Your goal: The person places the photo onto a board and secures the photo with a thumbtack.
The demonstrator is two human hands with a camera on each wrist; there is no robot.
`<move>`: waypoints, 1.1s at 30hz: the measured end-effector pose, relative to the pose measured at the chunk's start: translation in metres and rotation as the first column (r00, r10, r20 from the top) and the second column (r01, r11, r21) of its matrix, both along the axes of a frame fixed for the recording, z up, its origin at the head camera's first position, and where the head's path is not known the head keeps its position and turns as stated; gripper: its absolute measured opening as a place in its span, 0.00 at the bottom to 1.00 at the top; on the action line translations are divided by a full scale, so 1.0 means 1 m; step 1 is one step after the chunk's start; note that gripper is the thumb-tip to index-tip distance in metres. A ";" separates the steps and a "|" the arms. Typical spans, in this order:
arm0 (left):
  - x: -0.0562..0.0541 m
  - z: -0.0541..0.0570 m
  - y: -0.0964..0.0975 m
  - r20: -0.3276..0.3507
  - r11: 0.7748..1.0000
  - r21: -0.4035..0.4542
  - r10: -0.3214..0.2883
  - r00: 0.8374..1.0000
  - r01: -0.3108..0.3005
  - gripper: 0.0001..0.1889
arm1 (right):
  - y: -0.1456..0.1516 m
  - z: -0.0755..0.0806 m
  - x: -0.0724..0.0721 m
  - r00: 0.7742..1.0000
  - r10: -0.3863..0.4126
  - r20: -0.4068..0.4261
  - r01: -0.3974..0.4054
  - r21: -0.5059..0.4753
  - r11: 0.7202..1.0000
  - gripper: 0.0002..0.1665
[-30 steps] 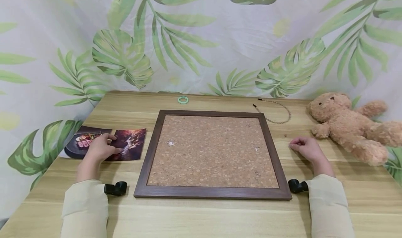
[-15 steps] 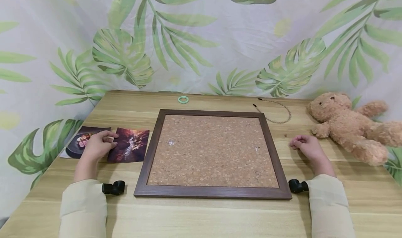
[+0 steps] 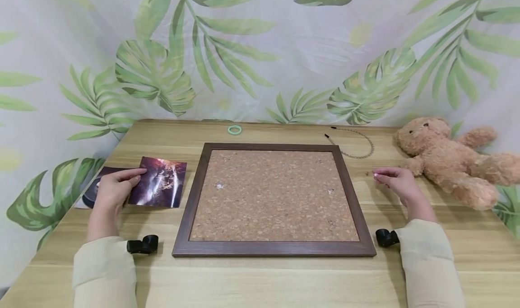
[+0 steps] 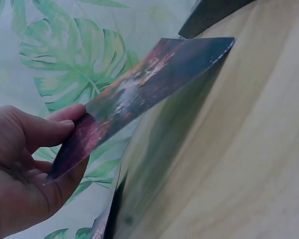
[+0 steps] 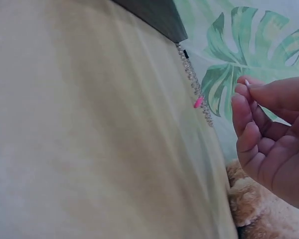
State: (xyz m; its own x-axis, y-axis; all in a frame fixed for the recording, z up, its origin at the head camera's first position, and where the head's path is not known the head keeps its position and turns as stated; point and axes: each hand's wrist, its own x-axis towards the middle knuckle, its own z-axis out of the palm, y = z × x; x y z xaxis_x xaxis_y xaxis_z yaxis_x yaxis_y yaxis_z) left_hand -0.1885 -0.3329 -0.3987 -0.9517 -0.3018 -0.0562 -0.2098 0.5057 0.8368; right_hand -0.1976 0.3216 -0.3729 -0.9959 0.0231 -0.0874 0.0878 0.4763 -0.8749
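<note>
My left hand [image 3: 115, 188] pinches a glossy photo print [image 3: 160, 181] by its left side, thumb on one face. In the left wrist view, the photo [image 4: 134, 94] is lifted and tilted above the table. A second photo print [image 3: 90, 191], showing food on a dark plate, lies partly hidden below that hand. My right hand [image 3: 400, 186] is at the right of the framed cork board [image 3: 276, 199], thumb and forefinger pinched together. A tiny pale pointed tip, apparently a push pin [image 5: 247, 83], shows between them. Near that hand, a small pink push pin [image 5: 198, 102] lies on the table.
A chain with black ends [image 3: 367, 141] lies behind the board's right corner. The teddy bear [image 3: 451, 163] lies at the far right. A green ring [image 3: 234, 130] rests near the table's back edge, before a leaf-print curtain [image 3: 243, 50].
My left hand has picked the river photo up off the table and drawn slightly left with it. My right hand has moved slightly up and away, fingers still pinched.
</note>
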 end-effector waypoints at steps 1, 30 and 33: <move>-0.004 -0.007 -0.005 -0.004 1.000 0.005 0.016 1.000 -0.016 0.18 | 0.001 0.001 0.000 1.000 0.010 0.001 -0.010 0.012 1.000 0.22; -0.035 0.064 0.142 -0.154 0.828 0.428 -0.326 0.933 0.361 0.29 | -0.040 0.053 -0.036 0.993 0.106 -0.054 -0.098 0.130 0.987 0.23; -0.046 0.061 0.168 -0.156 0.813 0.421 -0.372 0.915 0.403 0.28 | -0.047 0.059 -0.042 0.991 0.120 -0.058 -0.111 0.135 0.985 0.23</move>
